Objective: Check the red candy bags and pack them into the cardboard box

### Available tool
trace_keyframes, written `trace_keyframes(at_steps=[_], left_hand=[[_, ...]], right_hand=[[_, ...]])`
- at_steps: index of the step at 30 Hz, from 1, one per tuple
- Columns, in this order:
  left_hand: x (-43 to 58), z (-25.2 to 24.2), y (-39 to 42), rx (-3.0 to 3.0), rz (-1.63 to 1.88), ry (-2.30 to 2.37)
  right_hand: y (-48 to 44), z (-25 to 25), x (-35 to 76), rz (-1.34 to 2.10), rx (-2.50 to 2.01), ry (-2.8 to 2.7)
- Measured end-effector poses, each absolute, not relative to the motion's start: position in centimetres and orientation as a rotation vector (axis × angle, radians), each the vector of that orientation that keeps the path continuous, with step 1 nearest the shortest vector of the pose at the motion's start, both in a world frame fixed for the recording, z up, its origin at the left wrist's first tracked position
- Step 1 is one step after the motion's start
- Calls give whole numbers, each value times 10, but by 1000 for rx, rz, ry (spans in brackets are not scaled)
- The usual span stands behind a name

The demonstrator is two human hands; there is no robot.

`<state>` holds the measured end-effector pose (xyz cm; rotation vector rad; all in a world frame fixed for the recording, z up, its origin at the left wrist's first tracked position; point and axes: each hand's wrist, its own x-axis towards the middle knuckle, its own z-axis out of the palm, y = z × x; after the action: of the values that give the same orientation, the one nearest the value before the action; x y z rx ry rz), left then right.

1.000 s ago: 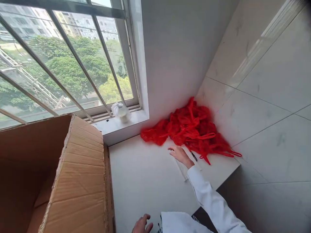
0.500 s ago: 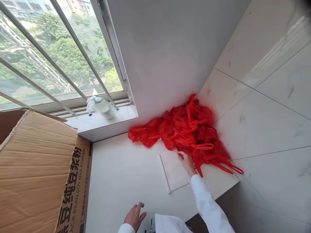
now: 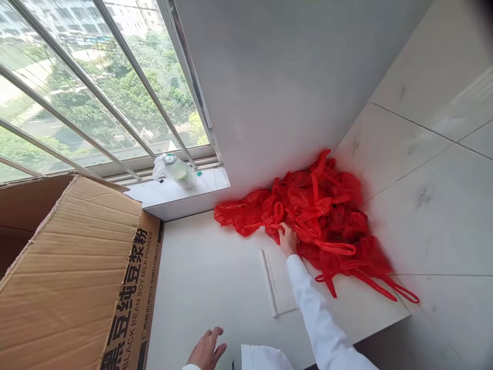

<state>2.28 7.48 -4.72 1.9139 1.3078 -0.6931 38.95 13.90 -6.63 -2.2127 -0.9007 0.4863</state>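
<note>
Red plastic bags [image 3: 308,205] are heaped on the table [image 3: 200,272]; our right hand [image 3: 288,241] is at them, fingertips hidden, so we can't tell if it's gripping. Our sleeve [image 3: 314,313] covers part of the notepad [image 3: 280,288]. Left hand [image 3: 205,352]: fingers loosely spread, forearm cut off.

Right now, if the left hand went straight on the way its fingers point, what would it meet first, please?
Most likely the white notebook: the left hand points forward and rightward across the white table toward it. The hand's height is hard to judge, so it might pass above.
</note>
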Motion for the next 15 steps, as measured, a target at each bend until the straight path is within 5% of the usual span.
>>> trace_keyframes(at_steps=[9, 15], left_hand=[[68, 6, 119, 2091, -133, 1307], [61, 7, 129, 2235, -202, 1289]], right_hand=[[95, -46, 345, 1262, -1379, -999], [70, -74, 277, 1137, -1713, -999]])
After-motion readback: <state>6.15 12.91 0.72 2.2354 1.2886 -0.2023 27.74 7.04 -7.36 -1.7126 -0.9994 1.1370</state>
